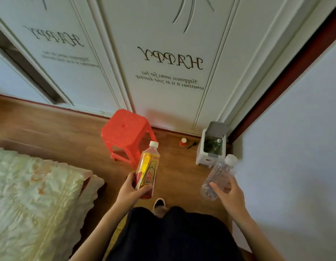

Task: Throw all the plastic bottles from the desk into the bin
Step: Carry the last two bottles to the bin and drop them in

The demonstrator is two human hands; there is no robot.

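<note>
Head view, one frame inspected. Person stood on wood floor (pixel 60 129), facing white wardrobe doors (pixel 172 44) w/ "HAPPY" lettering.

Left hand (pixel 132 189) was closed round lower body of a yellow-and-red labelled drink bottle (pixel 147 170), white cap on, bottle tilted w/ cap pointing away from the person. Fingers wrapped label; firm hold.

Right hand (pixel 228 193) was closed on lower half of a clear plastic bottle (pixel 218 178), white cap on, tilted up and to the right. Bottle looked empty.

White bin (pixel 210 147) sat on floor in corner by the right wall (pixel 295 147), lid (pixel 218 129) raised. Inside, approx. one green bottle (pixel 213 146) w/ pale cap; contents dim, could not confirm more.

Red plastic stool (pixel 125 132) stood left of bin, well apart. Between them on floor: red paper cup (pixel 183 142) and small black item, prob. a spoon (pixel 191 146). Bed w/ pale quilted cover (pixel 31 194) at lower left.
</note>
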